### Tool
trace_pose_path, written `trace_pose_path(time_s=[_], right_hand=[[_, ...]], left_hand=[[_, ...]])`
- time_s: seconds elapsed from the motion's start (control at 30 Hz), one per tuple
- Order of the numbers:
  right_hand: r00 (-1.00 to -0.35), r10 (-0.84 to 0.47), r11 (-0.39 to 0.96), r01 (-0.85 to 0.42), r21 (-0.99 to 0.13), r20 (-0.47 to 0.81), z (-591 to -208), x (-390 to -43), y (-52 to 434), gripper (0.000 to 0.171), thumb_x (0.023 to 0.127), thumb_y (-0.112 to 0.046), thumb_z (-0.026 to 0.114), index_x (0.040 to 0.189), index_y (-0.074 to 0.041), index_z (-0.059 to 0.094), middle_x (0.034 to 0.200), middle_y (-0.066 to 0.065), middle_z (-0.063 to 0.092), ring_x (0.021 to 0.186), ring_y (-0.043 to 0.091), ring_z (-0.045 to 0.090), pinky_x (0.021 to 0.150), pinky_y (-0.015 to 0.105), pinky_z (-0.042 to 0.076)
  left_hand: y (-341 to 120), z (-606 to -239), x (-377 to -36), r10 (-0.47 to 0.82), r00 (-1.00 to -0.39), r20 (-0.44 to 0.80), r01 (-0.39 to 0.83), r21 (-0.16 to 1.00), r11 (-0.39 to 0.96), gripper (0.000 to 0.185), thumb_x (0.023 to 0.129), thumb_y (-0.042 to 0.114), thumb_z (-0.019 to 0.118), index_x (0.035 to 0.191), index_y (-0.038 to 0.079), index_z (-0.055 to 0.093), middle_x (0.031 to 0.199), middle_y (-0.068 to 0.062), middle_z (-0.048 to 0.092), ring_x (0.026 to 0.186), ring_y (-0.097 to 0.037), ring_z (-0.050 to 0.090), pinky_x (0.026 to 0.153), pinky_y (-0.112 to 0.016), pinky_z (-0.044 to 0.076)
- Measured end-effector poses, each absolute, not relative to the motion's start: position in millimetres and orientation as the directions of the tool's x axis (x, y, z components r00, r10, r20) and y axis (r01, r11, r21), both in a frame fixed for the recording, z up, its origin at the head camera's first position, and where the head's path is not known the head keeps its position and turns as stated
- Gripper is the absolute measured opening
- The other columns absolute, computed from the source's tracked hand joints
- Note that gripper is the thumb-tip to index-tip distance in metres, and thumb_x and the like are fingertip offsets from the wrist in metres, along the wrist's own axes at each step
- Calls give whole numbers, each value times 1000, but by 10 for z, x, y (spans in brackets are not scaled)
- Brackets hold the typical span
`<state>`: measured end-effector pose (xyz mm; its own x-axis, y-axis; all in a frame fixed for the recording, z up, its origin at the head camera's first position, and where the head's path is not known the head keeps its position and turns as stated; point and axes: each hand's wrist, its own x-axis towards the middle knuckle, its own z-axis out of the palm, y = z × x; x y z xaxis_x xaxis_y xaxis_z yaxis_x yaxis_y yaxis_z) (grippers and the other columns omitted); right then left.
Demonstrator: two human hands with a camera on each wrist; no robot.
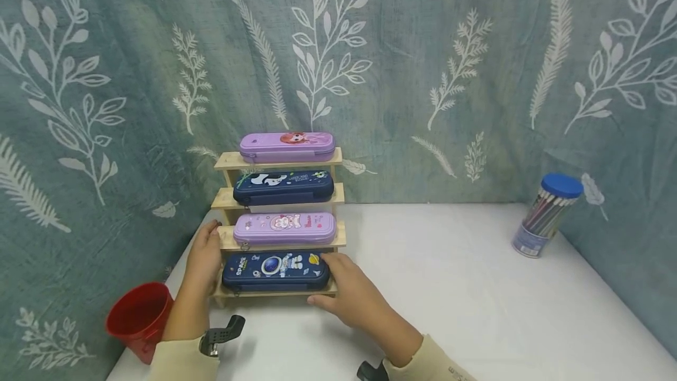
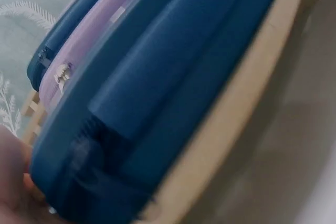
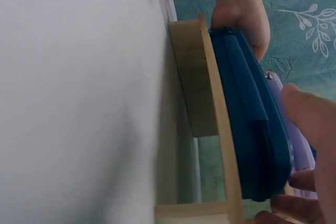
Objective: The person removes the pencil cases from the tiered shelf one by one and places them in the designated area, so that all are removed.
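A stepped wooden rack [image 1: 279, 160] holds one pencil case on each shelf. On the lowest shelf lies a navy case with an astronaut print [image 1: 275, 271]. My left hand [image 1: 206, 251] holds its left end, beside the rack's side. My right hand [image 1: 338, 272] curls round its right end. In the right wrist view the navy case [image 3: 252, 119] lies on the shelf board [image 3: 218, 119], with my right fingers [image 3: 312, 124] round its near end and my left hand [image 3: 244, 17] at the far end. The left wrist view is filled by the navy case [image 2: 173, 87], blurred.
Above are a lilac case [image 1: 284, 228], a navy panda case [image 1: 284, 187] and a purple case [image 1: 287, 146]. A red cup [image 1: 138, 319] stands left of the rack. A blue-lidded tub of pencils [image 1: 547, 213] stands at the far right of the white table [image 1: 449, 287]. A leaf-print curtain hangs behind.
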<state>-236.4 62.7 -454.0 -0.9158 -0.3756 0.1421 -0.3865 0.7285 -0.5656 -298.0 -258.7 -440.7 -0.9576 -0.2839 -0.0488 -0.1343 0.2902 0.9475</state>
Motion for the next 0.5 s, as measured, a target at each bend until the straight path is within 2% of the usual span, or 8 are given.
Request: trace_pose_path(time_s=[0.1,0.3,0.5], right_hand=[[-923,-361,704,-363,-610,133,-4593,-2373,594,95,87,-54,81,161,-12,38,163,10,44,150,30,44,124,51,38],[-941,-319,662,-303,-685,108,-4640,-2426,547,98,87,-51,83,164,-16,33,166,9,41,153,31,40,124,54,36],[-954,-278,666,-273,-694,108,-4686,-2486,560,96,86,-52,83,163,-18,38,164,8,45,152,31,43,124,54,37]], left_hand=[[-2610,-4453,-2954,-294,-953,-78,-153,958,242,59,114,37,21,170,19,16,175,-7,21,162,-33,18,131,-57,17],[-2704,-4521,-2907,-329,-937,-115,-220,927,304,59,113,45,23,169,28,18,175,-6,21,161,-36,20,128,-64,21],[-2704,-4586,-2963,-232,-964,-127,-197,929,312,65,112,50,15,171,24,7,177,-8,11,163,-38,7,129,-67,7]])
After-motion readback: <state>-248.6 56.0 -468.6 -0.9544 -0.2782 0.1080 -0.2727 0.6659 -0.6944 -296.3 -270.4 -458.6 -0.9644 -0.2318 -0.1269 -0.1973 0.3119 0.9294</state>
